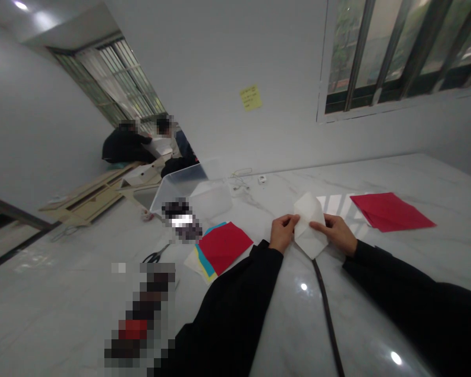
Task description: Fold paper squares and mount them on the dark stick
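Note:
Between my two hands is a piece of folded white paper, with creases and flaps showing on its face. My left hand pinches its left edge, thumb on top. On the other side my right hand grips the right edge, its thumb and fingers lying across the paper. A stack of coloured paper, with a red sheet on top and blue, yellow and white sheets under it, lies to the left of my left hand. More red paper rests to the right, beyond my right hand.
Scissors lie left of the coloured stack, near a clear plastic bin. A dark strip runs toward me below the paper. A yellow note is on the wall. Two people sit farther back at left.

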Tool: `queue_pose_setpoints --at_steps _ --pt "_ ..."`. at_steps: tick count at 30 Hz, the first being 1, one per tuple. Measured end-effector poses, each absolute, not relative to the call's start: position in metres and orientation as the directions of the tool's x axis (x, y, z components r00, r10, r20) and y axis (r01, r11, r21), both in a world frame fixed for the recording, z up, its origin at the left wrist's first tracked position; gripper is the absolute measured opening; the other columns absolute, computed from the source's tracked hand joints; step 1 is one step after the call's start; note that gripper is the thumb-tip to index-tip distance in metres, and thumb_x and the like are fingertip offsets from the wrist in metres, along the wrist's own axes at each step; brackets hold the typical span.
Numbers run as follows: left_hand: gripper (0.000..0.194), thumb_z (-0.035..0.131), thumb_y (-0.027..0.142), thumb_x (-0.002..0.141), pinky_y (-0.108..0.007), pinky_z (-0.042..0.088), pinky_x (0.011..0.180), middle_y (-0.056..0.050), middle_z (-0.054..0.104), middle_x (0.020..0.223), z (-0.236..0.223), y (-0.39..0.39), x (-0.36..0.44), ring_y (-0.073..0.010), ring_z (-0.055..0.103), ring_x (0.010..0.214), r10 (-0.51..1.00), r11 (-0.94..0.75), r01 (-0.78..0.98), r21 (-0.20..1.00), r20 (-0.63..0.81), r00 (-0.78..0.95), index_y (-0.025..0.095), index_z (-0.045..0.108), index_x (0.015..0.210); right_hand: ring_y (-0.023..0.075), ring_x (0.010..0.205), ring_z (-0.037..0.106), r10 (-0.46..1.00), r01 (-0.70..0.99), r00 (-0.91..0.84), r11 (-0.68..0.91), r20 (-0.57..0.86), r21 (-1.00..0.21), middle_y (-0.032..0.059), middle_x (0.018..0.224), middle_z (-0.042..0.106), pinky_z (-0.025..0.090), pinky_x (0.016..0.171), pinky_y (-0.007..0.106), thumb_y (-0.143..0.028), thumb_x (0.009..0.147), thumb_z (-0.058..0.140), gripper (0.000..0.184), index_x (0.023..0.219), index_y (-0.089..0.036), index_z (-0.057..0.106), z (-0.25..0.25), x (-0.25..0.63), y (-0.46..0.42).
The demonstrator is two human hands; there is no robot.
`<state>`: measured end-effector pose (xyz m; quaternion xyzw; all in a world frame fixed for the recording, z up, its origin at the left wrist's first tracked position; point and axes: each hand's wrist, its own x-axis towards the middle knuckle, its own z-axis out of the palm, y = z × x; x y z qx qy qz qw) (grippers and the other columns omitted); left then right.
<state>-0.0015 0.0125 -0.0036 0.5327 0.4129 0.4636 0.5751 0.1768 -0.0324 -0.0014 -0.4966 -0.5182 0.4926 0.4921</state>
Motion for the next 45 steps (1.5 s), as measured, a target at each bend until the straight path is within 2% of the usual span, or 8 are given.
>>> queue_pose_setpoints --at_steps 7,14,18,25,32,35,39,45 --pt "0.044 0.075 0.056 0.065 -0.023 0.039 0.055 0.0 0.059 0.063 -0.003 0.013 0.0 -0.0104 0.049 0.058 0.987 0.01 -0.18 0.984 0.019 0.16 0.013 0.068 0.072 0.0279 0.082 0.072 0.999 0.039 -0.026 0.04 0.039 -0.998 0.0088 0.097 0.077 0.058 0.07 0.038 -0.051 0.075 0.072 0.046 0.103 -0.016 0.071 0.0 0.176 -0.033" --pt "0.037 0.078 0.047 0.066 -0.022 0.039 0.056 0.0 0.061 0.063 0.003 0.01 -0.003 -0.0094 0.051 0.057 0.948 -0.003 -0.117 0.993 0.04 0.315 0.012 0.068 0.073 0.0263 0.078 0.071 0.998 -0.041 0.067 0.022 0.019 -0.999 0.0075 0.093 0.077 0.057 0.067 0.034 -0.053 0.074 0.072 0.047 0.102 -0.016 0.07 -0.004 0.177 -0.029" --pt "0.037 0.081 0.045 0.063 -0.022 0.038 0.053 0.001 0.06 0.057 0.005 0.009 -0.004 -0.0091 0.05 0.053 0.945 0.011 -0.085 0.996 0.017 0.327 0.012 0.067 0.07 0.0249 0.075 0.07 0.997 -0.074 0.074 0.032 0.027 -0.997 0.0078 0.091 0.076 0.056 0.065 0.033 -0.052 0.074 0.073 0.045 0.1 -0.015 0.07 -0.003 0.177 -0.028" --pt "0.047 0.08 0.048 0.065 -0.03 0.049 0.069 -0.01 0.073 0.088 0.007 0.005 -0.006 -0.0193 0.064 0.073 0.91 0.022 -0.075 0.997 0.011 0.414 0.009 0.074 0.092 0.0261 0.08 0.071 0.999 0.012 -0.007 0.05 0.05 -0.999 0.0073 0.094 0.077 0.056 0.069 0.035 -0.049 0.075 0.073 0.044 0.103 -0.015 0.071 0.003 0.176 -0.033" --pt "0.049 0.078 0.051 0.067 -0.029 0.048 0.065 -0.011 0.074 0.086 0.006 0.002 -0.006 -0.0208 0.065 0.072 0.919 -0.031 0.032 0.999 0.016 0.393 0.007 0.075 0.09 0.0255 0.079 0.071 0.998 0.011 -0.031 0.05 0.05 -0.999 0.0083 0.093 0.077 0.056 0.069 0.035 -0.048 0.076 0.073 0.043 0.102 -0.014 0.071 -0.001 0.176 -0.032" --pt "0.05 0.078 0.051 0.067 -0.03 0.049 0.066 -0.012 0.074 0.087 0.006 0.002 -0.005 -0.0215 0.066 0.073 0.919 -0.023 0.04 0.999 0.005 0.394 0.007 0.074 0.092 0.024 0.077 0.07 0.998 -0.039 -0.044 0.042 0.044 -0.998 0.0072 0.092 0.077 0.056 0.068 0.034 -0.046 0.075 0.075 0.039 0.099 -0.015 0.072 -0.003 0.176 -0.031" --pt "0.047 0.078 0.046 0.067 -0.029 0.049 0.064 -0.013 0.074 0.089 0.005 0.003 -0.005 -0.0209 0.065 0.072 0.92 -0.015 0.07 0.997 -0.013 0.391 0.007 0.074 0.093 0.0205 0.074 0.07 0.999 -0.209 -0.037 -0.004 0.004 -0.978 0.0036 0.092 0.076 0.057 0.066 0.03 -0.045 0.08 0.072 0.033 0.102 -0.021 0.072 -0.004 0.176 -0.028" --pt "0.044 0.078 0.042 0.067 -0.03 0.05 0.067 -0.013 0.074 0.096 0.0 0.005 -0.005 -0.0217 0.066 0.078 0.925 -0.028 0.1 0.995 -0.012 0.38 0.008 0.073 0.096 0.022 0.088 0.07 0.993 -0.334 0.099 -0.031 -0.068 -0.942 0.0047 0.098 0.075 0.059 0.075 0.03 -0.045 0.081 0.07 0.026 0.091 -0.022 0.075 -0.005 0.176 -0.023"
